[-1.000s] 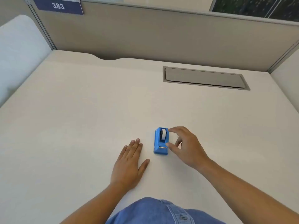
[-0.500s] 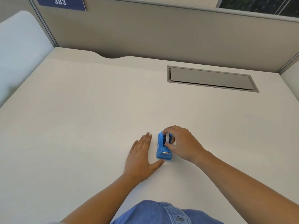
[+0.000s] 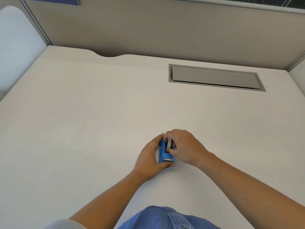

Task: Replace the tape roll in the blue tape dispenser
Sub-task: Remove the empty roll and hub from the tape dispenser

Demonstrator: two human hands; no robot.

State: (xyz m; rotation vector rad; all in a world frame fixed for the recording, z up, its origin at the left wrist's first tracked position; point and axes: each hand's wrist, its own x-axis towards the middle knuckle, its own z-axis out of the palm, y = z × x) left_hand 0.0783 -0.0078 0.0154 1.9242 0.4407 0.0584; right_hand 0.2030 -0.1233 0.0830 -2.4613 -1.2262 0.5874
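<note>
Near the front centre of the tabletop (image 3: pixel 99 121), the dispenser (image 3: pixel 163 153) stands on the surface between both hands. The left hand (image 3: pixel 151 160) wraps the dispenser's left side: its fingers curl over the far end and its thumb lies across the near end, just below the metal cutter (image 3: pixel 168 159). The right hand (image 3: pixel 184 147) covers the dispenser's right side, closed in a pinch on the roll (image 3: pixel 168 144). The thumb and a curled finger touch the roll's grey-white edge, which shows above the blue body. The roll sits in the dispenser; whether it is lifted out of its seat cannot be told. Both forearms reach in from the lower edge. A grey hatch (image 3: pixel 214 77) is set flush in the tabletop at the far right, well apart from the hands. A grey partition (image 3: pixel 148 25) stands behind.
</note>
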